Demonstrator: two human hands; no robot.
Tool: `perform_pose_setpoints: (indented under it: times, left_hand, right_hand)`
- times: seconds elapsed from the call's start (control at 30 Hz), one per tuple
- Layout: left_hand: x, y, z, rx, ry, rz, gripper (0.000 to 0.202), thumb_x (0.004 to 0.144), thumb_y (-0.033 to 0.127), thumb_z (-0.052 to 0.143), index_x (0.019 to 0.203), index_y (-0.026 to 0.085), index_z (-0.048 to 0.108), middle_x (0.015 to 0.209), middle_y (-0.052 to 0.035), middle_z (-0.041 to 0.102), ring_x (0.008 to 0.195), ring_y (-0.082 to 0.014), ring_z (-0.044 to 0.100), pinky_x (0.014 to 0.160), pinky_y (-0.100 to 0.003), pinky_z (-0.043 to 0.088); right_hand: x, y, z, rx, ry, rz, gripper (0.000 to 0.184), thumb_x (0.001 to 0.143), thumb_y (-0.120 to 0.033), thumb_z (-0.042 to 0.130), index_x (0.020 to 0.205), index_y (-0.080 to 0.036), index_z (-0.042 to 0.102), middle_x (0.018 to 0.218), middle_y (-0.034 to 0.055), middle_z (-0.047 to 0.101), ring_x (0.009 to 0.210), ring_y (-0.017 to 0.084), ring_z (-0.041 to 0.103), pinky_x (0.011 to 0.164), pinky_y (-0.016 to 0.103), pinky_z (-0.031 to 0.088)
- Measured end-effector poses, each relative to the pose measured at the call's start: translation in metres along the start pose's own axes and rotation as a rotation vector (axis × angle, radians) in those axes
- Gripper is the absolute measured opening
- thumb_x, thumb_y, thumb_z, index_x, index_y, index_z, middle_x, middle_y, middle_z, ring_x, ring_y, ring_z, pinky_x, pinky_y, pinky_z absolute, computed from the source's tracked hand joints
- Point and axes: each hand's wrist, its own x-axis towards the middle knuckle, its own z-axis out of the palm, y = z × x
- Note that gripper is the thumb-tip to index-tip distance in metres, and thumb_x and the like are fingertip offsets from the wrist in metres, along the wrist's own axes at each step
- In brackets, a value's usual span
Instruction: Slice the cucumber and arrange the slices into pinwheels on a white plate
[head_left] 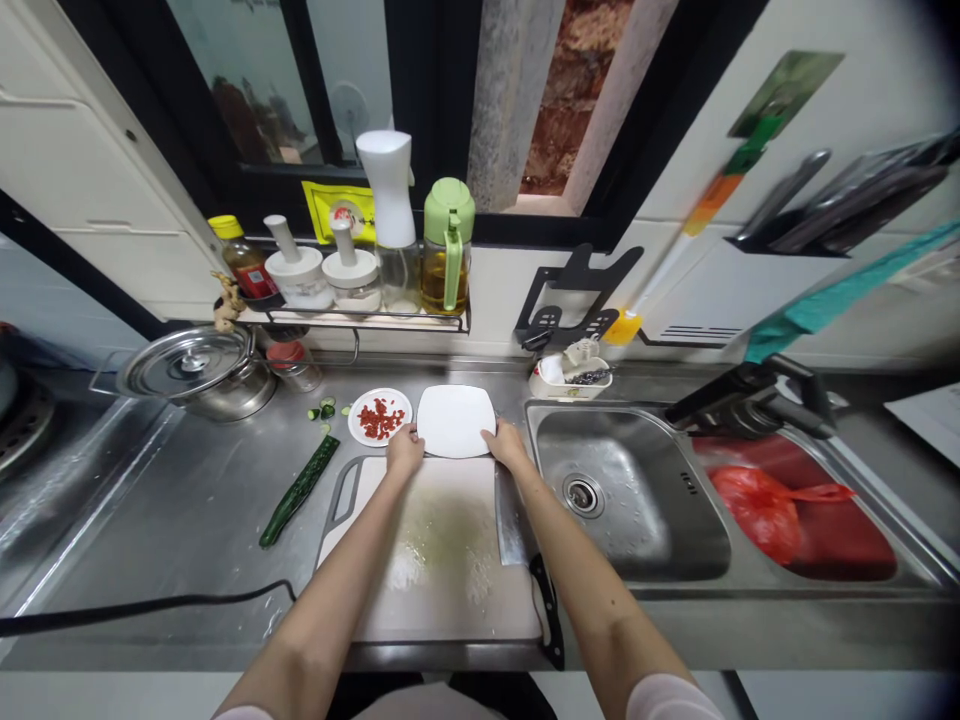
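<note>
A white square plate with rounded corners (456, 420) is gripped at its two near corners, just beyond the cutting board. My left hand (406, 449) is closed on its left corner, and my right hand (506, 443) holds the right one. Nothing lies on the plate. The white cutting board (442, 600) is wet, with pale bits on it. Along its right edge lies a kitchen knife (551, 605), its blade partly hidden by my right forearm. Left of the plate sits a small white dish (362, 432) of chopped red pieces. A cucumber (300, 492) rests on the counter, with cut ends nearby.
At the left stands a lidded steel pot (217, 380); a black cable (150, 608) crosses the counter. Bottles and jars fill the wall rack (360, 318). The steel sink (630, 500) is on the right, a red bag (757, 512) in its second basin.
</note>
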Motion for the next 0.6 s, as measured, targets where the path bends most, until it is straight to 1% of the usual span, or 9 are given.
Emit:
perform_pose_setpoints:
  times: [0.17, 0.33, 0.43, 0.5, 0.6]
  left_hand:
    - [-0.003, 0.0, 0.001, -0.008, 0.011, 0.028, 0.03, 0.073, 0.012, 0.058, 0.101, 0.017, 0.067, 0.078, -0.0033, 0.069, 0.077, -0.0176, 0.063, 0.073, -0.025, 0.043]
    - [-0.006, 0.001, 0.002, -0.001, 0.022, 0.035, 0.031, 0.073, 0.012, 0.059, 0.102, 0.017, 0.067, 0.079, -0.0046, 0.069, 0.078, -0.0187, 0.063, 0.074, -0.025, 0.043]
    - [-0.007, 0.002, 0.0, 0.026, 0.008, 0.056, 0.031, 0.074, 0.012, 0.057, 0.102, 0.017, 0.068, 0.078, -0.0054, 0.069, 0.078, -0.0194, 0.063, 0.074, -0.025, 0.043]
    - [-0.008, 0.003, -0.002, 0.051, -0.007, 0.089, 0.031, 0.076, 0.013, 0.056, 0.105, 0.016, 0.067, 0.077, -0.006, 0.068, 0.078, -0.0202, 0.063, 0.075, -0.026, 0.043]
    - [-0.015, 0.003, -0.007, 0.045, 0.004, 0.137, 0.039, 0.079, 0.02, 0.058, 0.117, 0.014, 0.063, 0.075, -0.0057, 0.067, 0.078, -0.0211, 0.063, 0.076, -0.028, 0.043]
  right_hand:
    - [0.0, -0.001, 0.0, -0.007, 0.008, -0.004, 0.037, 0.089, -0.035, 0.057, 0.116, -0.009, 0.06, 0.111, 0.0172, 0.068, 0.104, 0.024, 0.063, 0.085, 0.028, 0.043]
    - [-0.002, -0.001, 0.0, -0.024, 0.024, 0.006, 0.037, 0.088, -0.035, 0.058, 0.115, -0.009, 0.059, 0.107, 0.0158, 0.069, 0.101, 0.023, 0.064, 0.083, 0.027, 0.044]
    - [-0.006, -0.004, -0.003, -0.03, 0.019, 0.01, 0.038, 0.087, -0.035, 0.058, 0.116, -0.01, 0.058, 0.108, 0.0158, 0.069, 0.101, 0.024, 0.064, 0.082, 0.028, 0.044]
    - [-0.01, -0.008, -0.007, -0.039, 0.019, 0.019, 0.041, 0.088, -0.035, 0.058, 0.12, -0.009, 0.056, 0.109, 0.017, 0.068, 0.101, 0.025, 0.064, 0.082, 0.029, 0.044]
    - [-0.022, -0.013, -0.013, -0.043, 0.056, 0.037, 0.05, 0.091, -0.039, 0.053, 0.13, -0.008, 0.048, 0.108, 0.0191, 0.068, 0.101, 0.027, 0.063, 0.082, 0.031, 0.043]
